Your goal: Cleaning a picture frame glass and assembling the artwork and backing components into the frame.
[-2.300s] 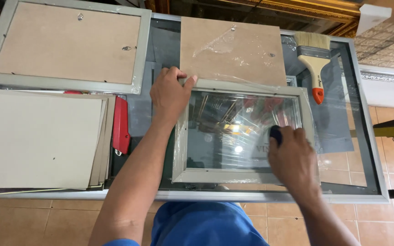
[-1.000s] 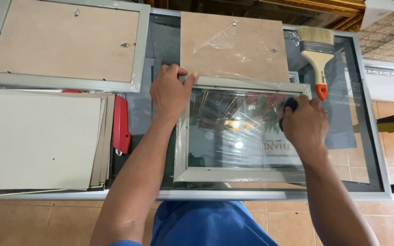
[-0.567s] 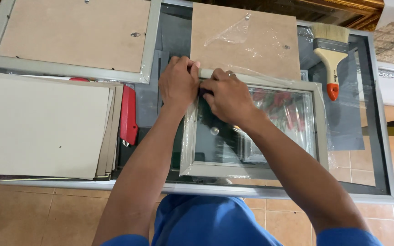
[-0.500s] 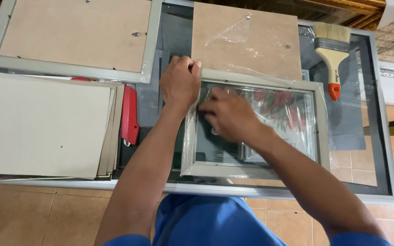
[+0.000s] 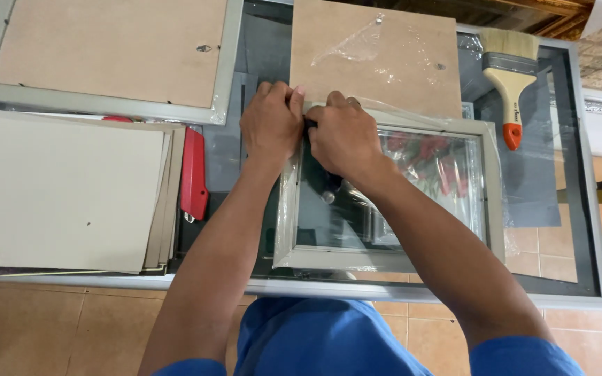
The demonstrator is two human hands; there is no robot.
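Showing a glass-topped table (image 5: 566,230) with a grey metal rim, seen from above. Lying toward the near edge, right of centre: a small picture frame (image 5: 384,259), rectangular, pale silver-grey moulding wrapped in thin clear film, its glossy glass pane throwing back red and white reflections. Meeting at the frame's far left corner: left hand (image 5: 271,122), fingers curled and pressed down on the corner, and right hand (image 5: 343,137), closed over a small dark object of which only a sliver shows; what that object is cannot be told. Knuckles of the two hands almost touching.

Just beyond the frame, toward the far edge: a square brown fibreboard backing (image 5: 377,59), matt, with a crumpled patch of clear film on it. At the far right corner: a paintbrush (image 5: 509,82) with pale bristles, metal ferrule, cream handle and orange tip, well apart from the hands. At the far left corner: a larger frame (image 5: 102,56) lying face down, grey moulding around a brown board back. Along the near left edge: a stack of beige boards (image 5: 64,191), flat, smooth, slightly fanned. Between stack and small frame: a red utility knife (image 5: 194,174), lying lengthwise, just beside the left forearm.

Bare glass open right of the small frame up to the rim; left of it hemmed in by knife and stack. Tan floor tiles (image 5: 50,327) visible below the near edge.
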